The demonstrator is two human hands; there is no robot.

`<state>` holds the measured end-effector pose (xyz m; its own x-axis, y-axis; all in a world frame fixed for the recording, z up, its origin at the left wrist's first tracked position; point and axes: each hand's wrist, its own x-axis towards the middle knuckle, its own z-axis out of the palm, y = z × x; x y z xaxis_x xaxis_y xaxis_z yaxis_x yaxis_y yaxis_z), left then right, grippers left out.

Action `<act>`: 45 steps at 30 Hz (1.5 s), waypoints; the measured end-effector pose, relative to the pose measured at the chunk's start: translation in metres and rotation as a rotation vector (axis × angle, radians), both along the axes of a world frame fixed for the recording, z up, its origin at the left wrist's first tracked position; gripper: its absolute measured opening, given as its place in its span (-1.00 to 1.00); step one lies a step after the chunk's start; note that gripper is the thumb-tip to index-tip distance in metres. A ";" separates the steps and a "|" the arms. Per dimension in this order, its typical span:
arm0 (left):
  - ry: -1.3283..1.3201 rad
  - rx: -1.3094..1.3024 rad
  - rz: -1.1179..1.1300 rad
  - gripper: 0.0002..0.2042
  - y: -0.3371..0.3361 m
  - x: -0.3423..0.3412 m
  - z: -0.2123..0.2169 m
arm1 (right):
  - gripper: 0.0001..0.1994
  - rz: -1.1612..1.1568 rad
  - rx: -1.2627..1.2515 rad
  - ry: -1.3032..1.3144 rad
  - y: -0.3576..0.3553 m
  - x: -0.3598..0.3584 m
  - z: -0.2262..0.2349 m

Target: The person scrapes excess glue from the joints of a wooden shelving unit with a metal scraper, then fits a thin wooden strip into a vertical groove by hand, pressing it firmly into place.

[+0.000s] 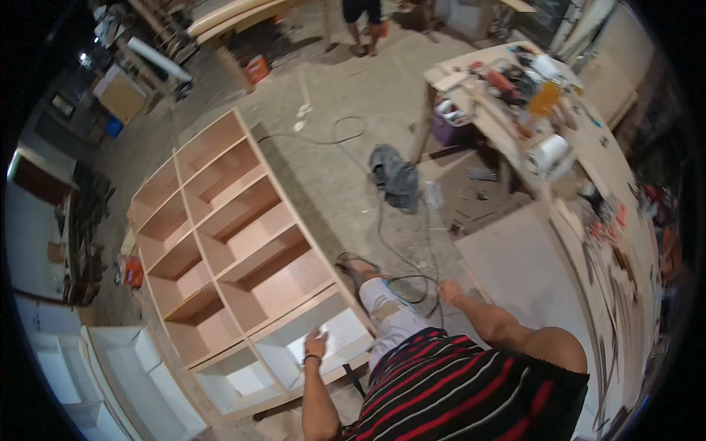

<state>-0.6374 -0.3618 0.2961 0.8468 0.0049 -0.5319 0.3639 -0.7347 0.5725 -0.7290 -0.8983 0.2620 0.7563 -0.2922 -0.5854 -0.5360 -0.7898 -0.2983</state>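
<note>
Workshop floor, pale wooden shelf unit [235,250] lying flat, left hand [316,344] spread on it.

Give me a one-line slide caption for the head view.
Person's left hand rests inside a compartment of a wooden shelf unit lying on the workshop floor; right hand by a black cable.

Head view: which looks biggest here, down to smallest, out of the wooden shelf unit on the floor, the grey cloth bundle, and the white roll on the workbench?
1. Wooden shelf unit, by far the largest.
2. Grey cloth bundle.
3. White roll, slightly smaller than the bundle; fisheye bending near the rim makes that gap unsure.
</note>
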 end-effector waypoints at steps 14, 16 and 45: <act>0.496 0.099 -0.256 -0.82 -0.124 -0.278 0.029 | -0.84 -0.933 0.003 -0.293 0.015 -0.471 0.062; 0.410 -0.123 -0.344 -0.77 -0.144 -0.283 0.018 | -0.84 -1.020 -0.087 -0.356 -0.004 -0.495 0.079; -0.543 -0.632 -1.485 -0.56 -0.878 -0.447 0.279 | -0.66 -0.979 -0.533 -0.112 -0.548 -0.755 0.258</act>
